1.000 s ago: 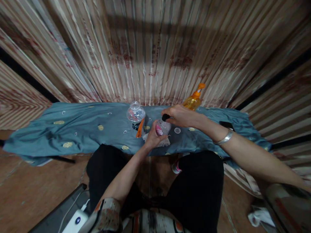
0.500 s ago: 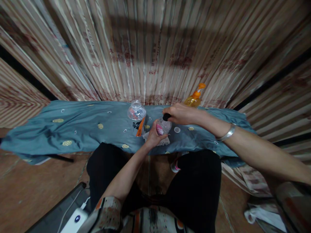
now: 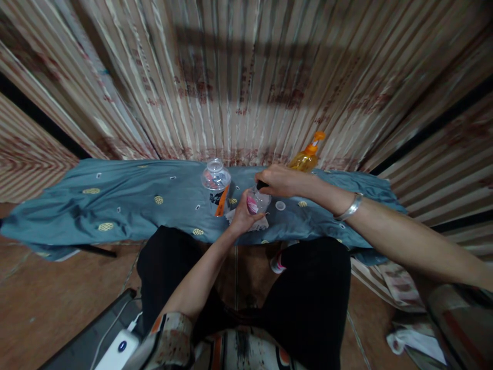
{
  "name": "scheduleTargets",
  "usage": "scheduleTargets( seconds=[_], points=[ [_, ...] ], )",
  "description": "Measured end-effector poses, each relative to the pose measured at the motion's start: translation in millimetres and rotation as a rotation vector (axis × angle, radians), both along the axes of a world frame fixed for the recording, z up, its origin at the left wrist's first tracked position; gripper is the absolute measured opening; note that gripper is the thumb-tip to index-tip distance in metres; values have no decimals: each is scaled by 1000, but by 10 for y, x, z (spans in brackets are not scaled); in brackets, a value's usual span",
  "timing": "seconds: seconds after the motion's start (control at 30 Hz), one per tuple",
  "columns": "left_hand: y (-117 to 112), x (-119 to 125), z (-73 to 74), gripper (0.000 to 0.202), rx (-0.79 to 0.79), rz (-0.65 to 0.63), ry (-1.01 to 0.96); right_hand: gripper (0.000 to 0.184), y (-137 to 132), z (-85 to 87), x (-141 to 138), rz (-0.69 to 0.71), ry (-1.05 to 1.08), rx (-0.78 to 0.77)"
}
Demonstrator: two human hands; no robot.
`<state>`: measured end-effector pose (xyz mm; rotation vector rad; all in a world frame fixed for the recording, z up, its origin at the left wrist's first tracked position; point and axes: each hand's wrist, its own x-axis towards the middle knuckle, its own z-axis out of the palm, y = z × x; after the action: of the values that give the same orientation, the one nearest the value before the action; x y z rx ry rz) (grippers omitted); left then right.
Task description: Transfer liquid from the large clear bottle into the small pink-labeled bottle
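My left hand [image 3: 241,216] is wrapped round a small clear bottle [image 3: 257,201] with a pink label, holding it upright over the blue cloth [image 3: 127,205]. My right hand [image 3: 283,181] is closed over the bottle's black cap [image 3: 261,185] from above. A silver bangle [image 3: 348,207] sits on my right wrist. A clear plastic bottle [image 3: 215,181] with an orange label stands just left of my hands. A small white cap [image 3: 280,205] lies on the cloth to the right of the small bottle.
An orange pump bottle [image 3: 307,157] stands behind my right hand against the striped curtain [image 3: 246,77]. My black-clad knees are below the cloth's edge. A white device with a cable [image 3: 117,352] lies at the lower left, crumpled paper [image 3: 408,347] at the lower right.
Both hands stay on the small bottle. My right hand has shifted slightly left over the black cap, and the forearm has drawn in a little.
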<state>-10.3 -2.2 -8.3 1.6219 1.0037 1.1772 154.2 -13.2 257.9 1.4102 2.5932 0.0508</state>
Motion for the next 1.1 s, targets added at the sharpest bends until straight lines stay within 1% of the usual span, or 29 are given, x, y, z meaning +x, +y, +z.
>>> scheduleTargets(
  seconds=[0.03,0.13,0.23,0.27,0.33,0.4,0.43,0.57,0.63,0.8,0.93,1.1],
  points=[
    [1,1,-8,119,2,5,9,24,3,-18,-14,-5,0,18],
    [7,6,-32,121,11,28,27,40,-2,-31,-39,-12,-6,63],
    [5,17,-36,118,19,28,15,45,-26,15,-40,2,-24,71],
    [2,20,-30,116,17,24,9,44,-35,32,-42,9,-31,67],
    [-8,23,-9,117,5,19,-2,37,-55,53,-60,18,-49,58],
    [-16,21,19,118,-11,14,-18,27,-78,49,-97,15,-67,61],
    [-17,18,32,117,-18,9,-25,26,-90,39,-121,10,-74,68],
    [-7,6,69,115,-21,-1,-19,35,-140,-9,-212,-6,-95,105],
    [0,1,73,116,-17,10,-2,35,-159,-22,-234,0,-102,111],
    [0,-5,55,116,-9,18,20,27,-172,-41,-229,4,-121,114],
    [-2,0,31,110,30,17,8,32,-166,-74,-223,-8,-123,147],
    [5,17,16,112,47,34,12,36,-161,-110,-253,14,-114,149]
  ],
)
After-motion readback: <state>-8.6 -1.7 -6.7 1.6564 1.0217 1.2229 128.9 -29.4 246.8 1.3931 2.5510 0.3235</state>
